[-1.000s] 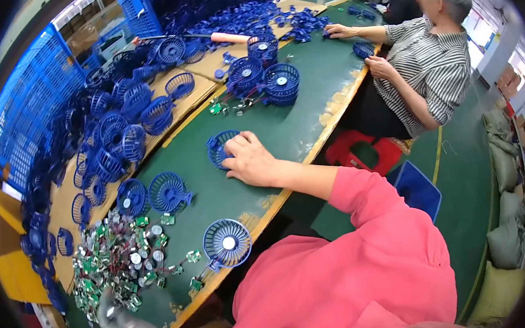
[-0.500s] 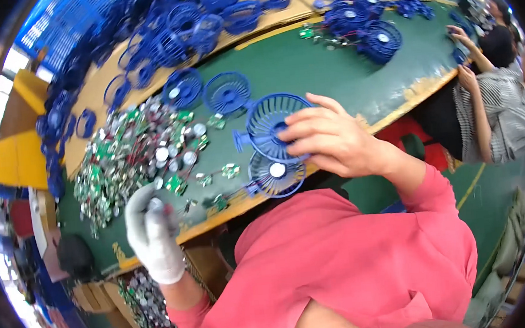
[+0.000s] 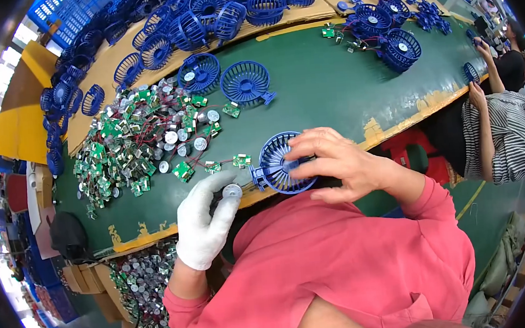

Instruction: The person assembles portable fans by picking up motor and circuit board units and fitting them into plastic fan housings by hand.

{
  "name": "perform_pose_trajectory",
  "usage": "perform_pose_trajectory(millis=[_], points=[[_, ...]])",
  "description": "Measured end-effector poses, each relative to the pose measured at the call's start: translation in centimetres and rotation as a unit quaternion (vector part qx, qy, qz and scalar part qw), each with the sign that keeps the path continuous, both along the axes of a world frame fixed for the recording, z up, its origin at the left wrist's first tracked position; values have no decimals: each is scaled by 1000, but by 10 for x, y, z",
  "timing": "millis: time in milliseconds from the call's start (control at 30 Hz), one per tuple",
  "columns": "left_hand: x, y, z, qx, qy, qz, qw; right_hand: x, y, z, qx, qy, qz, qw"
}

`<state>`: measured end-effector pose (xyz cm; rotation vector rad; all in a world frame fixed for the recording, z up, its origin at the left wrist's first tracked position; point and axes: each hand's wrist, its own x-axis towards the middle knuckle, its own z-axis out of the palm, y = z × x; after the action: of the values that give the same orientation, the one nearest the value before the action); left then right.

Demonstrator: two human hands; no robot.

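My left hand (image 3: 201, 230), in a white glove, pinches a small round silver motor (image 3: 232, 191) between thumb and fingers, just left of a blue plastic fan housing (image 3: 268, 160). That housing sits at the table's near edge, its tab facing the motor. My bare right hand (image 3: 349, 166) grips it from the right, fingers over its middle and thumb by the near rim. The fingers hide part of its inside. Beyond my left hand lie green circuit boards (image 3: 183, 171) with red wires, at the edge of a large pile of motors and boards (image 3: 125, 144).
Two blue fan housings (image 3: 245, 83) lie beyond my hands on the green table (image 3: 318, 92). Many more cover a cardboard-topped ledge (image 3: 300, 14) behind. Stacked housings (image 3: 400, 48) stand far right, near a co-worker in a striped top (image 3: 503, 126). Below hangs a box of motors (image 3: 142, 284).
My left hand has moved right, bringing the motor close to the fan housing. Two housings were apart near my right hand; now a single outline shows there. Its fingers have lowered toward the near edge.
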<state>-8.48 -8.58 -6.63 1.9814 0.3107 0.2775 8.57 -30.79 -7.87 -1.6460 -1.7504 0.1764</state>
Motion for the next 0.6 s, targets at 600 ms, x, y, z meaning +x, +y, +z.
perform_pose_trajectory(millis=[600], points=[[35,-19,-17,362,-47,-155,918,-16,25,3,-26,-246,-180,952]])
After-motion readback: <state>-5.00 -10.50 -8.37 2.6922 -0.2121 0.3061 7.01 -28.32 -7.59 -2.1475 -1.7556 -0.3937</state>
